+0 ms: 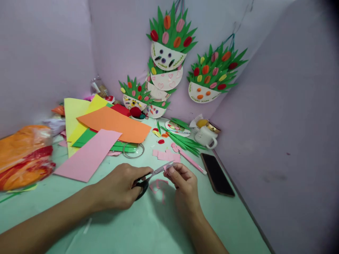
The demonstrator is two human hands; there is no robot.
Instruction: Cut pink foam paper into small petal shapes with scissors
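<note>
My left hand [120,187] is closed round the black handles of a pair of scissors [152,175], whose blades point right towards my other hand. My right hand [182,181] pinches a small pink foam piece [168,168] at the blade tips. Pink offcuts [158,185] lie on the green table just below the scissors. Several small pink cut squares [166,155] lie a little beyond my hands.
Pink [88,155], orange [116,123], yellow and green foam sheets lie at the left. A black phone [217,173], a pink pen [192,161], a white cup [206,137], green foam strips [182,141] and a tape ring [134,150] lie nearby. Paper flower baskets [209,76] hang on the wall. An orange bag [23,155] sits far left.
</note>
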